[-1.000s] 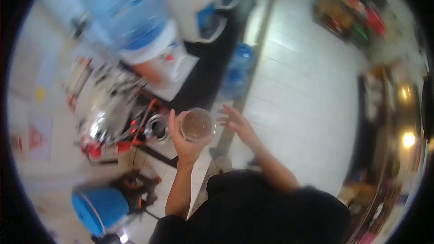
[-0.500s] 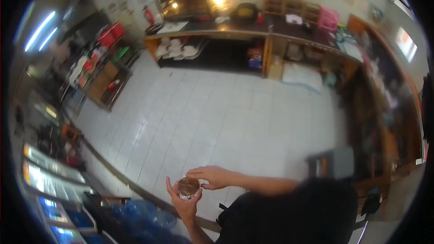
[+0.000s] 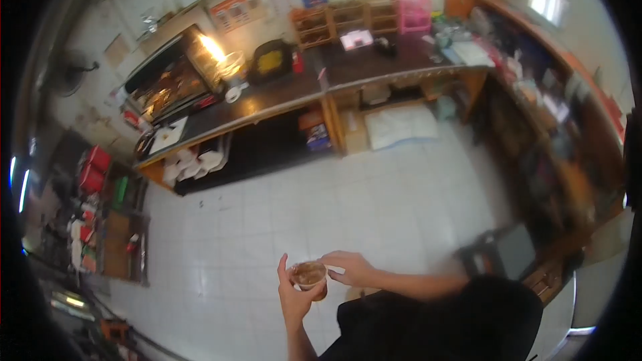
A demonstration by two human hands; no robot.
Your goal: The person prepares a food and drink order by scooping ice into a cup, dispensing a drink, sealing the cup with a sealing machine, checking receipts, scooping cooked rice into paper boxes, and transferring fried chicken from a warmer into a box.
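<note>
Left hand (image 3: 295,299) grasps the cup (image 3: 309,274) at six o'clock, right hand (image 3: 353,269) loosely curled at its rim, contact unclear; view has swung from water jug to twelve-o'clock counter (image 3: 304,83), suggesting carrying.

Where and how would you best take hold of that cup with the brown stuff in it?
Probably around the outer wall of the cup, below the rim, coming from the side rather than above: the wall is round, giving thumb and fingers opposite faces, and brown contents show at the top. The left seems good, where the left grip holds it; the right grip is by the rim's right.
</note>
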